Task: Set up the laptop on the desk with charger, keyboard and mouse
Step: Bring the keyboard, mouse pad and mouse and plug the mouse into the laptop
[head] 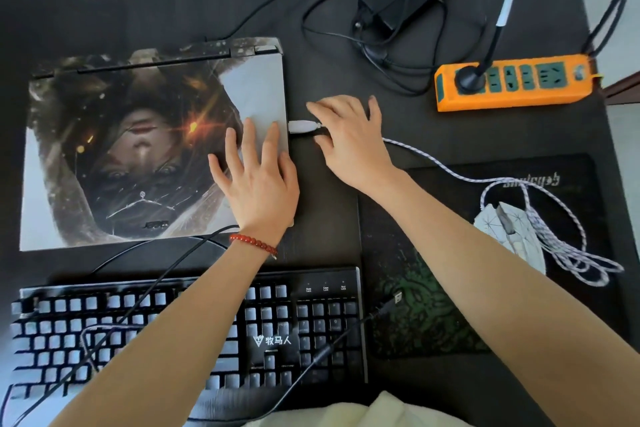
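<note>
Right hand [349, 139]: pinching white USB plug [301, 126] against closed art-skinned laptop [138, 135] edge
Left hand [256, 177]: spread flat, bracing lid
Tip: push straight, level

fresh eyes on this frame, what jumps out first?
The closed laptop at left centre, its lid covered by a dark portrait skin, with the left hand flat on its right edge. Just beside it the right hand pinches a white USB plug at the laptop's side. The bright orange power strip at upper right also stands out.
</note>
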Tool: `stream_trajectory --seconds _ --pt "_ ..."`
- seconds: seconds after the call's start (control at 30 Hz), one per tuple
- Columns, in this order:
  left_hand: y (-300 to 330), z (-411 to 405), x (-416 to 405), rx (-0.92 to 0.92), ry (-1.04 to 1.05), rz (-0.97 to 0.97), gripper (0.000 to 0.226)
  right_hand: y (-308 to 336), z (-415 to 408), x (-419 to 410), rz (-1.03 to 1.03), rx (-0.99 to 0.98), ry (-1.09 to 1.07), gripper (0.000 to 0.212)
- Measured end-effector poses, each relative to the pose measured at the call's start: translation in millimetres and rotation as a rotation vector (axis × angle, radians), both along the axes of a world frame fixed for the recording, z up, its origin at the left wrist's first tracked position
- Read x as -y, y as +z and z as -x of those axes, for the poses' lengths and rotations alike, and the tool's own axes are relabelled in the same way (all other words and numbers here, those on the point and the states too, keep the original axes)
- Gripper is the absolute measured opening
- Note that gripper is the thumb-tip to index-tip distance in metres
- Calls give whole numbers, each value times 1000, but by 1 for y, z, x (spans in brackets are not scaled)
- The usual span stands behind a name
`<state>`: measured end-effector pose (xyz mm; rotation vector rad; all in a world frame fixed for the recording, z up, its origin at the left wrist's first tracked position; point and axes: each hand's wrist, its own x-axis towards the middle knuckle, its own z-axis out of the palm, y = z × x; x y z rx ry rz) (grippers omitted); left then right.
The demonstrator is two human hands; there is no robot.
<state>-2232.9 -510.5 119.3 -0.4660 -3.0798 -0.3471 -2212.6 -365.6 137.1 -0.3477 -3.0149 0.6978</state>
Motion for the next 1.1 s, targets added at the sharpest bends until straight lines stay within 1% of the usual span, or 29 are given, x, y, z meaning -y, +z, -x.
stream_trajectory --seconds 0.07,0.17,0.23,0.27,0.33,0.37,0.43,0.5,0.53,0.57,0.63,0.7,0.8,0.87,0.93,0.97,1.0,1.1 --pt "3 0 0 74 16 2 44 11 -26 -11 72 -68 -92 37" --pt "14 -21 -19 160 -12 -76 53 34 -87 -41 127 -226 -210 28" --pt "24 -46 -39 172 -114 -149 52 43 -131 -62 120 -252 -302 28" --pt "31 -63 -56 177 -205 -188 50 49 -159 -76 84 -234 -361 28" --pt "34 -86 -77 189 -394 -229 47 45 -202 -96 4 -94 -452 34" --pt "33 -96 -88 184 -491 -222 47 42 -223 -104 -61 39 -473 40" --pt "29 -109 -111 158 -653 -111 50 35 -259 -117 -178 322 -427 59" --pt "20 -113 -132 127 -749 46 53 27 -280 -124 -215 560 -347 75" --pt "15 -109 -137 131 -757 111 53 22 -282 -124 -199 623 -338 76" --pt "13 -106 -144 145 -746 160 50 19 -282 -127 -171 634 -352 72" --pt "15 -98 -157 137 -721 193 38 19 -282 -140 -126 536 -418 52" --pt "21 -88 -164 118 -708 158 28 25 -277 -154 -110 405 -471 37" --pt "35 -75 -172 53 -604 -15 23 41 -265 -181 -131 168 -558 30" --pt "46 -66 -180 -57 -532 -133 15 49 -247 -199 -183 26 -622 30" --pt "53 -58 -186 -169 -521 -142 12 49 -226 -213 -289 -54 -625 32" --pt "54 -55 -188 -190 -546 -112 14 46 -217 -218 -348 -50 -599 35" --pt "53 -51 -190 -206 -578 -70 18 41 -208 -224 -387 -4 -559 38" --pt "42 -46 -189 -192 -663 75 29 16 -195 -236 -408 265 -435 49"
